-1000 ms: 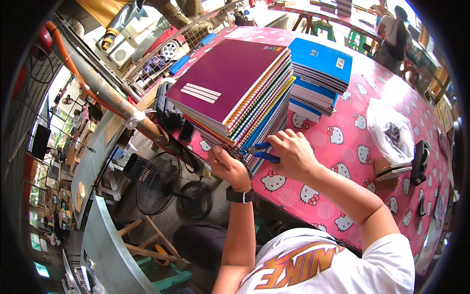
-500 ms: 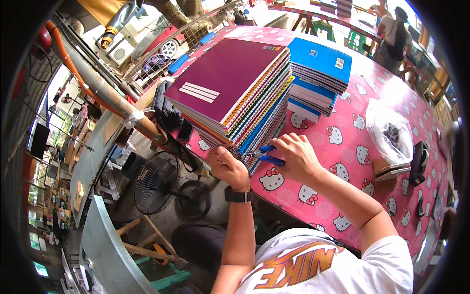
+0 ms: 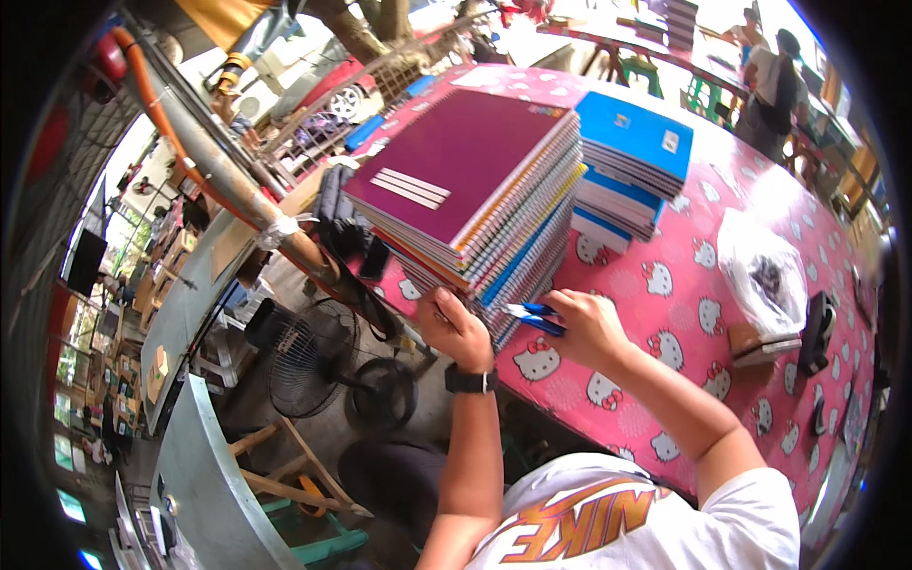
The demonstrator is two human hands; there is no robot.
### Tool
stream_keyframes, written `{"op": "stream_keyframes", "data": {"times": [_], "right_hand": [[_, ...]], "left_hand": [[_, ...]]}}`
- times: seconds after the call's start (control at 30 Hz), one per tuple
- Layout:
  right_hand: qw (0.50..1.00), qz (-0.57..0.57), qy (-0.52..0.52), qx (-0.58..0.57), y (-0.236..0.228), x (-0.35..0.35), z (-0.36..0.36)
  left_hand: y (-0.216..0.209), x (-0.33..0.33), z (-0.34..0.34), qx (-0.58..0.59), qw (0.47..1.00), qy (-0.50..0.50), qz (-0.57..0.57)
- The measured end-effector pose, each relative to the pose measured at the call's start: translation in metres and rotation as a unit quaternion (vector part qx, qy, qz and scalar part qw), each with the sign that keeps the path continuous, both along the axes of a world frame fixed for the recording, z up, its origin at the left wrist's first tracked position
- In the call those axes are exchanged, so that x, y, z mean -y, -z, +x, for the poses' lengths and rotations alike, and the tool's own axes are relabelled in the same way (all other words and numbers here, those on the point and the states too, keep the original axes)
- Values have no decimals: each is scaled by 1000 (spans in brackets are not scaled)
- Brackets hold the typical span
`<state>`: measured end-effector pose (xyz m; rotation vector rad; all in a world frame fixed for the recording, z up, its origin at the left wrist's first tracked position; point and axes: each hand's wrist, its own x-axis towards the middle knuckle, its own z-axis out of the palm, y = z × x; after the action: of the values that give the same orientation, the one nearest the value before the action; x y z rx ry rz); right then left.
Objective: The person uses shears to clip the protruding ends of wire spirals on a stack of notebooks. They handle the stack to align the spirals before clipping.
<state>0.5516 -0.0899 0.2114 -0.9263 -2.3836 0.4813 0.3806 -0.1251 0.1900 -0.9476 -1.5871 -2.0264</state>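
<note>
A tall stack of spiral-bound notebooks with a maroon cover on top stands at the table's near left edge. My left hand is curled by the stack's lower near corner, thumb up; what its fingers hold there is hidden. In my right hand are small blue-handled pliers, shaped like wire cutters. Their metal jaws point left at the wire bindings low on the stack, close to my left hand. Behind the stack, to the right, sits a shorter pile of blue notebooks.
A pink patterned cloth covers the table. On its right side lie a clear plastic bag and a black stapler-like tool. A black fan stands on the floor at left, below a slanting metal pole. Another person stands far right.
The whole view has shifted slightly, moving the scene down and right. The pliers stay in my right hand, their jaws a little farther from my left hand.
</note>
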Motion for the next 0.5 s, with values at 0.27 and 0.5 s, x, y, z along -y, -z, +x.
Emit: {"op": "stream_keyframes", "data": {"times": [0.27, 0.5], "right_hand": [[964, 23, 203, 170, 151, -26, 85], [857, -442, 21, -263, 118, 7, 49]], "left_hand": [[-28, 38, 35, 141, 967, 210, -6], [14, 28, 86, 74, 952, 285, -88]]}}
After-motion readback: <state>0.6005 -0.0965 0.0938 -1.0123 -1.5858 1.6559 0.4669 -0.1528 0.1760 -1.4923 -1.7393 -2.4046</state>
